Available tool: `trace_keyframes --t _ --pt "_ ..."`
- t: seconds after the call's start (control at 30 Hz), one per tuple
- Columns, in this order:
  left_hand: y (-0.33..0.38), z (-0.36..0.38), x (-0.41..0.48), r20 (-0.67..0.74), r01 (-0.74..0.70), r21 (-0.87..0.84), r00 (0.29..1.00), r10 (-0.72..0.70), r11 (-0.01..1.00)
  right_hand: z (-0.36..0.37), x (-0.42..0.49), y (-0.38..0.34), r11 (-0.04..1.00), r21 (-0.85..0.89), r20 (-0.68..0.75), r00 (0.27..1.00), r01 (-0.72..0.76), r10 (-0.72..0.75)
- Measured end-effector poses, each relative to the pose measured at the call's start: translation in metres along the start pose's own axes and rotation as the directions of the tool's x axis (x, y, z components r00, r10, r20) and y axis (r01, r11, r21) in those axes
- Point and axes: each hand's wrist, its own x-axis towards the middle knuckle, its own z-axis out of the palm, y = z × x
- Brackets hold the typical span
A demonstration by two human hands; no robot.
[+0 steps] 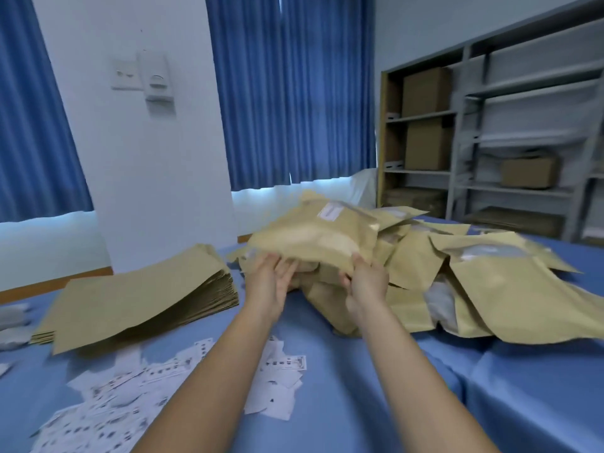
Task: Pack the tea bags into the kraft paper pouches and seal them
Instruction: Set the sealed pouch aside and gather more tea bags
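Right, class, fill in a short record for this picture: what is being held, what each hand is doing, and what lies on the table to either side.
Held item: kraft pouch, bulging, white label on top
Left hand: fingers fairly straight, supporting the pouch's near edge
Right hand: grips the pouch's near edge
Left side: stack of flat pouches
Right side: heap of filled pouches
Nearest the person: scattered white slips on the blue table
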Motion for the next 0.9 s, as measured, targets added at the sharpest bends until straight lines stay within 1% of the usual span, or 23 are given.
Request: trace_keyframes --t 0.03,0.07,0.1,0.13,0.2,0.23,0.3,0.37,0.4,0.43,0.47,0.5,0.53,0.57,0.6,0.63,0.67,0.7,0.73,0.77,0.8,0.83,0.9 --pt "0.002 0.015 0.008 0.031 0.027 -0.017 0.999 -0.027 0.999 0.005 0.012 -0.011 0.994 0.111 0.045 0.999 -0.009 0.004" --pt "0.003 0.026 0.014 0.042 0.07 -0.019 0.997 -0.069 0.997 0.009 0.022 -0.019 0.978 0.2 0.092 0.995 -0.058 0.041" --pt "0.003 0.032 0.017 0.04 0.119 0.012 0.992 -0.12 0.993 0.01 0.03 -0.022 0.963 0.24 0.13 0.987 -0.123 0.094" --pt "0.0 0.033 0.019 0.017 0.158 0.094 0.987 -0.161 0.983 0.011 0.034 -0.02 0.955 0.238 0.158 0.977 -0.175 0.14" --pt "-0.01 0.025 0.019 -0.028 0.172 0.319 0.985 -0.172 0.932 0.009 0.035 -0.003 0.959 0.177 0.195 0.963 -0.219 0.184" --pt "-0.016 0.019 0.017 -0.033 0.168 0.402 0.985 -0.169 0.9 0.009 0.033 0.011 0.961 0.141 0.208 0.956 -0.237 0.206" --pt "-0.022 0.002 0.013 -0.03 0.164 0.516 0.984 -0.173 0.841 0.011 0.026 0.041 0.954 0.08 0.204 0.941 -0.29 0.269" --pt "-0.021 -0.019 0.01 -0.041 0.126 0.598 0.991 -0.126 0.792 0.018 0.017 0.07 0.945 0.027 0.177 0.932 -0.325 0.315" --pt "-0.018 -0.031 0.011 -0.045 0.075 0.649 0.997 -0.06 0.757 0.024 0.012 0.083 0.942 -0.007 0.171 0.927 -0.337 0.333" --pt "-0.014 -0.045 0.011 -0.038 0.0 0.725 0.999 0.039 0.689 0.031 0.007 0.096 0.935 -0.043 0.172 0.919 -0.352 0.354" --pt "-0.007 -0.06 0.012 -0.011 -0.087 0.821 0.986 0.168 0.564 0.039 0.002 0.108 0.924 -0.084 0.177 0.907 -0.372 0.381" --pt "0.002 -0.076 0.015 0.033 -0.153 0.916 0.95 0.31 0.371 0.047 -0.005 0.12 0.91 -0.124 0.184 0.892 -0.395 0.413" --pt "0.014 -0.094 0.019 0.096 -0.173 0.975 0.892 0.442 0.138 0.056 -0.012 0.131 0.895 -0.154 0.191 0.876 -0.419 0.443" --pt "0.028 -0.112 0.025 0.173 -0.145 0.985 0.833 0.525 -0.094 0.064 -0.019 0.142 0.88 -0.175 0.2 0.859 -0.441 0.47" --pt "0.042 -0.131 0.03 0.24 -0.081 0.951 0.802 0.547 -0.299 0.071 -0.026 0.152 0.867 -0.196 0.208 0.844 -0.459 0.494" --pt "0.057 -0.149 0.034 0.268 0.01 0.882 0.812 0.518 -0.472 0.077 -0.033 0.163 0.851 -0.224 0.213 0.828 -0.475 0.518" --pt "0.071 -0.168 0.036 0.249 0.102 0.782 0.853 0.458 -0.614 0.081 -0.04 0.173 0.834 -0.255 0.217 0.811 -0.49 0.543" --pt "0.084 -0.188 0.038 0.192 0.176 0.673 0.896 0.4 -0.718 0.085 -0.047 0.183 0.816 -0.285 0.222 0.793 -0.503 0.567" --pt "0.096 -0.208 0.038 0.111 0.223 0.582 0.931 0.348 -0.782 0.088 -0.053 0.192 0.8 -0.306 0.231 0.775 -0.516 0.588" --pt "0.105 -0.224 0.039 0.043 0.242 0.539 0.949 0.313 -0.807 0.09 -0.057 0.199 0.788 -0.317 0.241 0.759 -0.528 0.605" --pt "0.113 -0.238 0.039 -0.007 0.246 0.533 0.958 0.286 -0.81 0.094 -0.06 0.207 0.776 -0.324 0.252 0.741 -0.541 0.622" --pt "0.119 -0.246 0.038 -0.035 0.238 0.55 0.964 0.263 -0.801 0.099 -0.063 0.213 0.764 -0.33 0.263 0.723 -0.554 0.638" --pt "0.127 -0.254 0.035 -0.034 0.221 0.643 0.965 0.261 -0.734 0.107 -0.067 0.223 0.743 -0.33 0.281 0.69 -0.583 0.666"
